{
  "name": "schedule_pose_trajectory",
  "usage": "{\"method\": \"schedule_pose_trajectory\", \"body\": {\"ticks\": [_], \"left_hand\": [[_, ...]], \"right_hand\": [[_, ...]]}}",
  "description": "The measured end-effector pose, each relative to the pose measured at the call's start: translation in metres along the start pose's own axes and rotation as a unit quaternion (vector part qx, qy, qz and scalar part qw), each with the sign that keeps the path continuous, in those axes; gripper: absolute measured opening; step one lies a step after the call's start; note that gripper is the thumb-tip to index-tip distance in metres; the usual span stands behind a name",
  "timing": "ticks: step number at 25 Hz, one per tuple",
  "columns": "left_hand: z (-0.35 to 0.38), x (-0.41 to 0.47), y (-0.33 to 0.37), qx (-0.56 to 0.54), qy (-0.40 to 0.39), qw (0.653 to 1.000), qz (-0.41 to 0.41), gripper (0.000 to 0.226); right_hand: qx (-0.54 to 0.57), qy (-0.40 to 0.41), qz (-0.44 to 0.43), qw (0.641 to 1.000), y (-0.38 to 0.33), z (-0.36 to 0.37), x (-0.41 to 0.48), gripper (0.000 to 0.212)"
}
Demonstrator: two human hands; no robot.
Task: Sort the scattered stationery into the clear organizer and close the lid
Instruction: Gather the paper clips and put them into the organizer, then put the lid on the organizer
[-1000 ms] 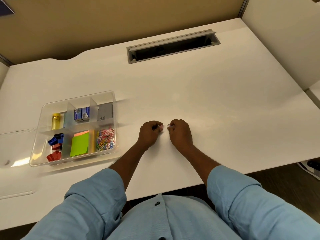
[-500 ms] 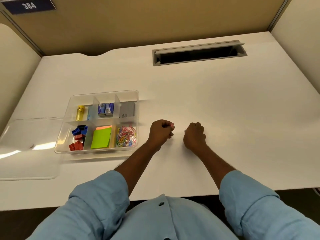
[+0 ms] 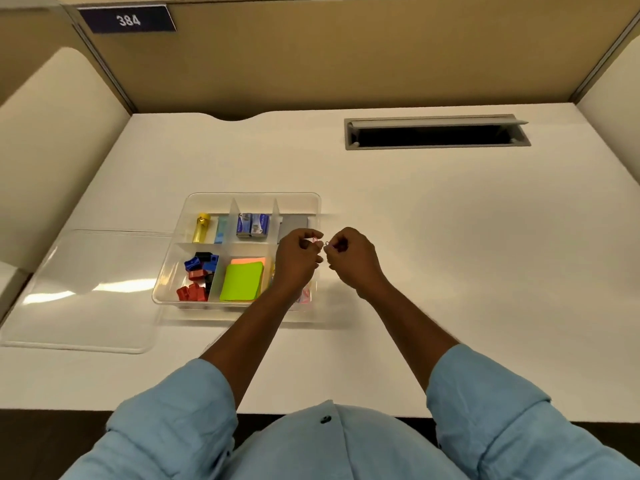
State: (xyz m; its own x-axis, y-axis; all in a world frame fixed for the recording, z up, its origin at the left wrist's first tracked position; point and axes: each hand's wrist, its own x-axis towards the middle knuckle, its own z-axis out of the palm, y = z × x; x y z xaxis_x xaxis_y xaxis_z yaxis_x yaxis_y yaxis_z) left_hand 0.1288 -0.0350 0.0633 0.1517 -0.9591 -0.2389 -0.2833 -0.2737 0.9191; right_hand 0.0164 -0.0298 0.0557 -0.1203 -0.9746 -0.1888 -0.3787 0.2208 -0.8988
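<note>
A person in a light blue shirt sorts stationery at a white counter (image 3: pixel 450 258). Both hands meet over the right edge of the clear organizer (image 3: pixel 254 195). The left hand (image 3: pixel 298 263) has its fingers curled and pinches a pink paper clip (image 3: pixel 315 240) at the fingertips. The right hand (image 3: pixel 349 261), fingers also curled, pinches a second clip (image 3: pixel 327 243), too small to make out its colour. The two clips sit just beside each other between the hands.

The organizer stands open on the counter, left of centre. Its far row holds a gold cylinder (image 3: pixel 201 227), two blue staple boxes (image 3: pixel 252 225) and a grey box (image 3: pixel 296 224). The near row holds red, blue and black sharpeners (image 3: pixel 198 276) and a green sticky-note pad (image 3: pixel 242 281) lying on an orange one. The near right compartment holds more paper clips (image 3: pixel 306 295), mostly hidden by the left wrist.

The clear lid (image 3: pixel 86 292) lies flat on the counter, touching the organizer's left side. A grey cable slot (image 3: pixel 436 146) sits at the back of the counter, and a plate reading 384 (image 3: pixel 128 19) hangs on the partition.
</note>
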Motion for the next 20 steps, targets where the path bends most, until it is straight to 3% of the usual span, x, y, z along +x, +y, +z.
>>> {"method": "schedule_pose_trajectory", "body": {"ticks": [4,7,11,16,20], "left_hand": [[-0.029,0.0,-0.011,0.055,-0.022,0.998,0.02,0.022],[-0.041,0.001,-0.021,0.107,-0.04,0.993,0.022,0.027],[-0.053,-0.001,-0.031,0.241,-0.098,0.963,0.075,0.031],[-0.079,0.002,-0.047,0.248,-0.085,0.96,0.097,0.036],[-0.101,0.007,-0.054,0.185,-0.014,0.976,0.113,0.031]], "right_hand": [[-0.037,-0.028,-0.009,0.999,-0.011,0.028,-0.005,0.007],[-0.125,-0.012,-0.039,0.991,-0.013,0.045,-0.011,0.013],[-0.221,0.008,-0.048,0.974,-0.015,0.06,-0.021,0.017],[-0.273,0.022,-0.044,0.961,-0.025,0.078,-0.026,0.017],[-0.298,0.007,-0.071,0.952,-0.034,0.095,-0.03,0.015]]}}
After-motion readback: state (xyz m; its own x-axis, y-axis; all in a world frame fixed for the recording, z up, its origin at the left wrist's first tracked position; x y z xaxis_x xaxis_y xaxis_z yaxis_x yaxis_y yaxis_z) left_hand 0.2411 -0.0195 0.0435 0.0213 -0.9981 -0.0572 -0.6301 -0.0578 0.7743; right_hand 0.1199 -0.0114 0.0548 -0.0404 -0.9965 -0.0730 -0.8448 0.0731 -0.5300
